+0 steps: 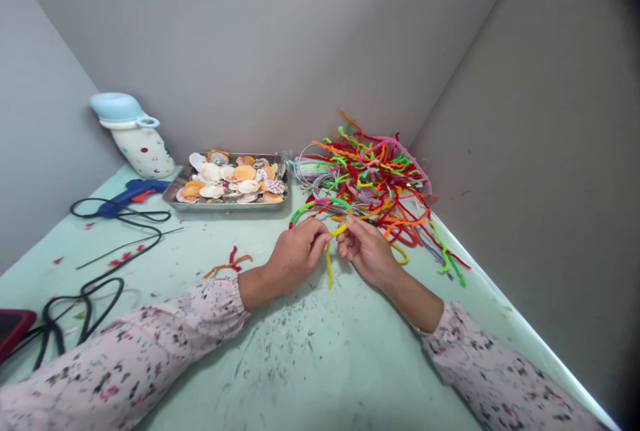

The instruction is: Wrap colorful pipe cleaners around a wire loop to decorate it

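Between my hands is a yellow pipe cleaner (329, 269), its loose end hanging down. My left hand (299, 252) pinches it with thumb and fingers from the left. From the other side, my right hand (369, 249) grips the yellow part close to an orange bit, its fingers curled. A curved band (303, 209) covered in red, green and pink fuzzy segments arcs behind both hands and meets the orange and yellow part. My fingers hide how the pieces join. A big tangle of coloured pipe cleaners (383, 174) lies just beyond my right hand.
A metal tray (230, 207) of seashells (245, 174) stands at the back. To its left are a blue glue gun (131, 196), a black cord (161, 234) and a white bottle (143, 147) with a blue lid. Orange and red pipe cleaner scraps (230, 264) lie near my left wrist. Grey walls border the table.
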`<state>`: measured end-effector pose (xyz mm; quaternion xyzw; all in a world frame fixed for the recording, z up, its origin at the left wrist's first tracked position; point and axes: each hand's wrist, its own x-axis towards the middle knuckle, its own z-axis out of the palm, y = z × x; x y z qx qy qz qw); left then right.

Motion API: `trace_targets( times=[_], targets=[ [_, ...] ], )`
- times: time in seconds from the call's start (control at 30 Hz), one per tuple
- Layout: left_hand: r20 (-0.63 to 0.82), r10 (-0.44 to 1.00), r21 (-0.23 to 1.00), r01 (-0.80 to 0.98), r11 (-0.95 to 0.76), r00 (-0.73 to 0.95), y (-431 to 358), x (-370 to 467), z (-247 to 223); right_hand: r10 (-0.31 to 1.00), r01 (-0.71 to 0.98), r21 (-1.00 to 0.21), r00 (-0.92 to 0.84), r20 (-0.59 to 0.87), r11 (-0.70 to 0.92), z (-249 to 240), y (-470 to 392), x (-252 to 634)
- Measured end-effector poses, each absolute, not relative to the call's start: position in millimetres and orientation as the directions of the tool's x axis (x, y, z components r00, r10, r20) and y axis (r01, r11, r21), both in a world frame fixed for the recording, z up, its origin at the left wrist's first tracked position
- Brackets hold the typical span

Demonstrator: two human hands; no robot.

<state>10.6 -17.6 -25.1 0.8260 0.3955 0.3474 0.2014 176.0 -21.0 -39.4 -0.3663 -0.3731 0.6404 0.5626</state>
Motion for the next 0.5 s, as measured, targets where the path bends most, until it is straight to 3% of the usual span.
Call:
trace_targets(
  times=[0.5],
  targets=[
    [0.426, 0.792, 0.602, 0.516, -0.609, 0.437, -20.0, 10.0, -23.2, 0.992, -0.455, -0.885, -0.111, -0.052, -0.097, -39.5, -21.5, 176.2]
  ],
)
